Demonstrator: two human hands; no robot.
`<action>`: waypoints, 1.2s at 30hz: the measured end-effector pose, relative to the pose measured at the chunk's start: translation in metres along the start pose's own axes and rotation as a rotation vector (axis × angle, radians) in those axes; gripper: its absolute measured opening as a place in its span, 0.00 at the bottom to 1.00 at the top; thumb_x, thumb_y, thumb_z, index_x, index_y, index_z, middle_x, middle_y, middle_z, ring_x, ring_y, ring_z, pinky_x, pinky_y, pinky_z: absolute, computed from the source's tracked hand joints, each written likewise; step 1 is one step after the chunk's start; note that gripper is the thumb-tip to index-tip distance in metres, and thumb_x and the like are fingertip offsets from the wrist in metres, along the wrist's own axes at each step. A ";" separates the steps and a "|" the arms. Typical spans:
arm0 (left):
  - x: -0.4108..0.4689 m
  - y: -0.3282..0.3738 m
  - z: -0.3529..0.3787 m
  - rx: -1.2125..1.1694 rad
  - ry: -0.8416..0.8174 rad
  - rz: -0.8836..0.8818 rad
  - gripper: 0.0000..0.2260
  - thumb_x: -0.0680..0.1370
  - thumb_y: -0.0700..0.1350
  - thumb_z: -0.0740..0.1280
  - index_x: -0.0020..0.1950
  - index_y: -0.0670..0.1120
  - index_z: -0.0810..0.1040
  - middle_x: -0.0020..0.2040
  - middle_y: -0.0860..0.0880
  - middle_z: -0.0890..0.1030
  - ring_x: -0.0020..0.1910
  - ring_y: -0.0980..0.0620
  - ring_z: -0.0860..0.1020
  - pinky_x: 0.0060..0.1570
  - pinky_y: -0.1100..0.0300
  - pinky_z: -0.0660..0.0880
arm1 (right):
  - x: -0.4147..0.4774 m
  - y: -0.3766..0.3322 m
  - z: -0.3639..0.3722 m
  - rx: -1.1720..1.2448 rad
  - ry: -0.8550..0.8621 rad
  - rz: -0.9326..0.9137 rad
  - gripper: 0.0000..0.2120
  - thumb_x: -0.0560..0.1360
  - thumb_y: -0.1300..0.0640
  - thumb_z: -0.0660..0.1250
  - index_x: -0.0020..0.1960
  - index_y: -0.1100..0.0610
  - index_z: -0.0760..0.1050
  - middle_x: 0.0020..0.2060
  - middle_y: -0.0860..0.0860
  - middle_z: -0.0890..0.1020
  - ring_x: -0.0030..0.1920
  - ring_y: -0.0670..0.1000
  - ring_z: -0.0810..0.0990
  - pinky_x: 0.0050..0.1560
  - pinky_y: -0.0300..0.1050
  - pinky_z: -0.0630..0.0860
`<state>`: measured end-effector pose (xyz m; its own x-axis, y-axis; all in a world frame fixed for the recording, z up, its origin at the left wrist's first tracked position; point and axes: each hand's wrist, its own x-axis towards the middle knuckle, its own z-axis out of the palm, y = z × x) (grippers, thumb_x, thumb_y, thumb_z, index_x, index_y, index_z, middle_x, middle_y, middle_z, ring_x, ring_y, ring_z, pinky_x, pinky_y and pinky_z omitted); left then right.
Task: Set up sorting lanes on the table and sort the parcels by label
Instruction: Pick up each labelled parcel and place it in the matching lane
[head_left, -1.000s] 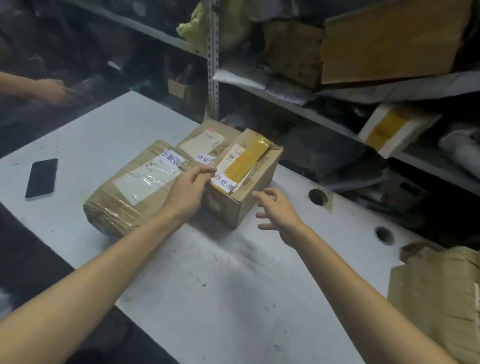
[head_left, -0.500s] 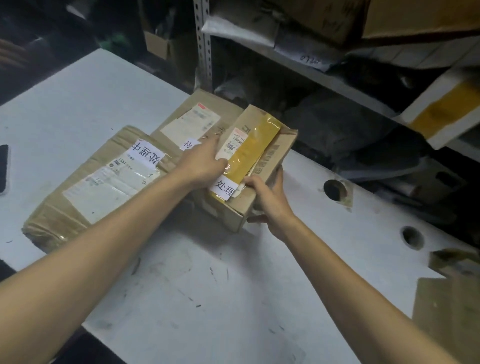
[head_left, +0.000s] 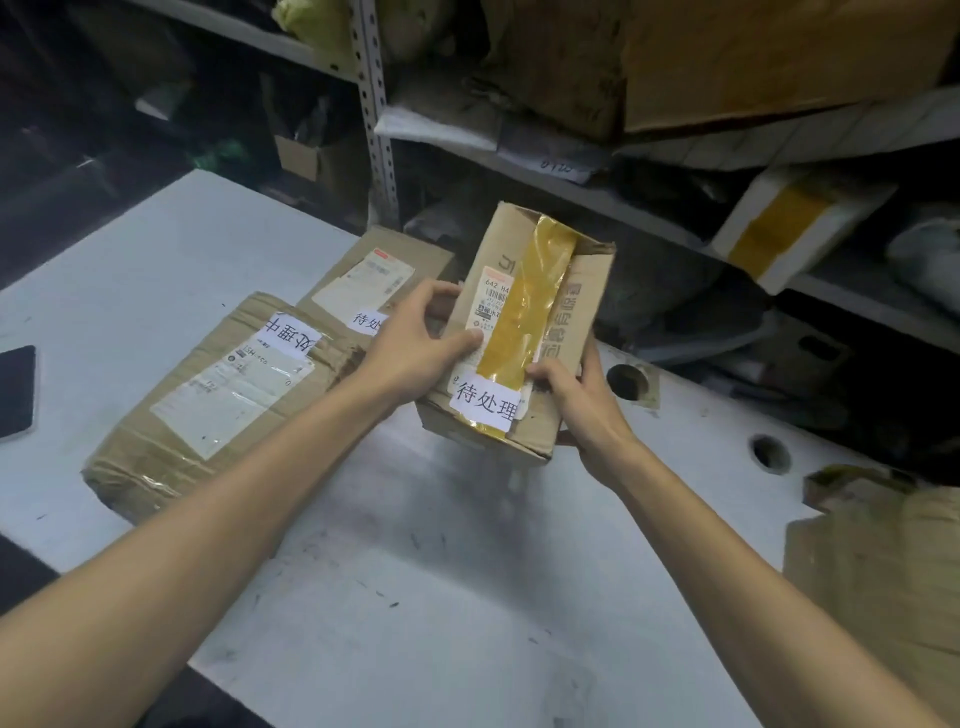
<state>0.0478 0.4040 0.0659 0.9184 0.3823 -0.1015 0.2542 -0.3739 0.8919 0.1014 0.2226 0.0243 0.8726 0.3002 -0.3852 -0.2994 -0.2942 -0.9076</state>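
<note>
Small cardboard box (head_left: 524, 332) is gripped by both hands. Left hand (head_left: 415, 338) is curled round the box's left edge, with the thumb pressed on the printed shipping label. Right hand (head_left: 582, 410) is wrapped under the right side, its thumb laid on the near end of the yellow tape strip (head_left: 530, 306). The box is held over the white table (head_left: 415, 571), far end tilted up, with a white tag reading 待处理 (head_left: 485, 408) stuck on its near end. Just left of the left hand, a flat brown parcel (head_left: 384, 270) is seen lying on the table, its own white tag partly hidden by that hand. Nearer and further left lies a large taped parcel (head_left: 208, 395), tagged 处理中 (head_left: 291, 338). A dark phone (head_left: 15, 392) lies at the table's left edge. Two round holes (head_left: 626, 382) are noted in the table on the right. A crumpled brown parcel (head_left: 883, 571) sits at the right edge. Metal shelving (head_left: 374, 104) loaded with packages stands behind.
</note>
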 end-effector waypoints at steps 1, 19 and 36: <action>-0.009 0.003 0.003 -0.020 -0.010 0.003 0.17 0.76 0.44 0.72 0.63 0.52 0.72 0.48 0.63 0.77 0.44 0.70 0.76 0.39 0.72 0.74 | -0.010 0.000 -0.005 -0.015 0.010 -0.003 0.33 0.80 0.54 0.66 0.77 0.36 0.54 0.52 0.37 0.81 0.46 0.44 0.85 0.31 0.40 0.79; -0.245 0.044 0.082 0.058 -0.299 0.023 0.25 0.71 0.58 0.72 0.66 0.56 0.71 0.57 0.51 0.78 0.53 0.49 0.80 0.54 0.45 0.79 | -0.284 0.079 -0.090 0.022 0.136 0.022 0.28 0.79 0.57 0.64 0.73 0.37 0.58 0.56 0.41 0.81 0.51 0.46 0.83 0.46 0.47 0.81; -0.397 0.100 0.177 0.078 -0.310 -0.020 0.15 0.75 0.60 0.66 0.59 0.60 0.69 0.51 0.54 0.81 0.46 0.49 0.84 0.53 0.46 0.80 | -0.431 0.124 -0.211 -0.011 0.101 0.082 0.30 0.79 0.55 0.65 0.77 0.49 0.58 0.63 0.54 0.80 0.48 0.50 0.83 0.39 0.41 0.79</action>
<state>-0.2380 0.0649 0.1173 0.9587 0.1191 -0.2584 0.2843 -0.4370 0.8533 -0.2306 -0.1343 0.1128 0.8800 0.1815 -0.4390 -0.3681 -0.3239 -0.8716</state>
